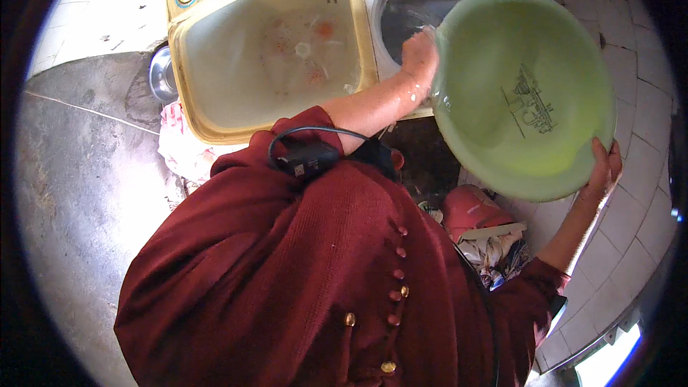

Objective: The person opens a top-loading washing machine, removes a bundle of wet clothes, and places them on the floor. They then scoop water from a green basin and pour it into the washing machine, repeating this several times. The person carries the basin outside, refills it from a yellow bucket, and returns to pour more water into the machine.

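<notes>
My left hand [420, 54] grips the near-left rim of a large green plastic basin [512, 50], which has a dark printed picture on its inside. My right hand [602, 165] holds the basin's lower right rim, fingers curled over it. The basin is raised at the right of a twin-tub washing machine, partly over its open round spin tub [401, 7]. The wash tub [208, 79], in a yellowed frame, holds cloudy water with orange shapes under it. My left forearm crosses that tub's lower right corner.
Pink cloth [175, 132] and a metal bowl [160, 72] sit left of the machine. A red plastic container [469, 208] with crumpled items [494, 254] stands below the basin. A thin cord crosses the concrete floor [72, 172]; white tiles [631, 208] line the right.
</notes>
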A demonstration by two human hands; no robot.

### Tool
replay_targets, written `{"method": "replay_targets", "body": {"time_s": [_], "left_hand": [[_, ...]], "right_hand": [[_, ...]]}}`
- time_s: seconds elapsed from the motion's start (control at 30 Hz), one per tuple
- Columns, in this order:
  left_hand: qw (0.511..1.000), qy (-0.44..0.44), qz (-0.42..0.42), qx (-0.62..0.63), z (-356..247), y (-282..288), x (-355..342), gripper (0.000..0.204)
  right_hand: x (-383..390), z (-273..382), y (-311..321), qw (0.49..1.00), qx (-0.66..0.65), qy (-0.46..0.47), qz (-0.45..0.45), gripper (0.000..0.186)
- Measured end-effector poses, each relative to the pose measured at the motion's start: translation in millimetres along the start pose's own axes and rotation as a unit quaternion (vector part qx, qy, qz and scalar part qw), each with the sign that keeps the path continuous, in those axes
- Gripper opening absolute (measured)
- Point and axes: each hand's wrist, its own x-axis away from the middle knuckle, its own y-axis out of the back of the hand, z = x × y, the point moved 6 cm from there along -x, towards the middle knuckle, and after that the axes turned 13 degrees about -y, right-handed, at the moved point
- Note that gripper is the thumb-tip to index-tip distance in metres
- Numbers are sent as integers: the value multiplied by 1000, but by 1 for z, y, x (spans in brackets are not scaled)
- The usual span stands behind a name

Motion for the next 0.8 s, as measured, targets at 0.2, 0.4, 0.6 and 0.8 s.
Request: {"method": "replay_targets", "body": {"time_s": [0.2,0.4,0.6,0.8], "left_hand": [[998,1,-20,-67,42,-13,37,39],[997,12,-1,-70,61,-18,43,35],[999,11,25,31,31,-31,36,27],[999,24,34,-4,9,-8,40,28]], "right_hand": [[-7,7,24,991,101,77,-29,29],[-13,-21,42,998,55,17,-27,29],[-14,-50,52,999,2,-8,-32,30],[2,-39,37,999,6,-9,-49,29]]}}
